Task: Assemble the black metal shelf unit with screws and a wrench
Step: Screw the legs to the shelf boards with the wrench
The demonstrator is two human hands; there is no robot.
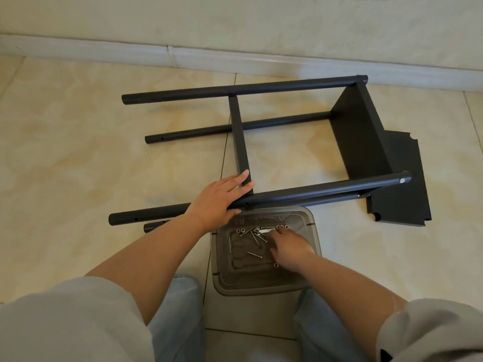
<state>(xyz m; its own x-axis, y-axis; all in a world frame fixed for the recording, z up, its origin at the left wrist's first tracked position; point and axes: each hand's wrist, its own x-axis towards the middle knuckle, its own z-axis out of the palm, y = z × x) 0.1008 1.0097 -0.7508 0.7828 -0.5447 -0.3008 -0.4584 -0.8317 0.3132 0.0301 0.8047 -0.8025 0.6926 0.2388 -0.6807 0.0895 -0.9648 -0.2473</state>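
Note:
The black metal shelf unit (360, 137) lies on its side on the tiled floor, with several round tubes running left to right. A narrow middle shelf (240, 137) crosses between the tubes. My left hand (217, 202) rests over the near upper tube (326, 188), straight fingers on the end of the middle shelf and thumb on the tube's near side. My right hand (290, 246) reaches into a grey tray (311, 223) with bent fingers. Its fingertips touch a silver piece among loose screws (254, 254) and washers. Whether they pinch anything is hidden.
A loose black panel (402, 178) lies flat on the floor behind the unit's right end. A white skirting board (235, 61) and the wall run along the far side. My knees in light jeans flank the tray.

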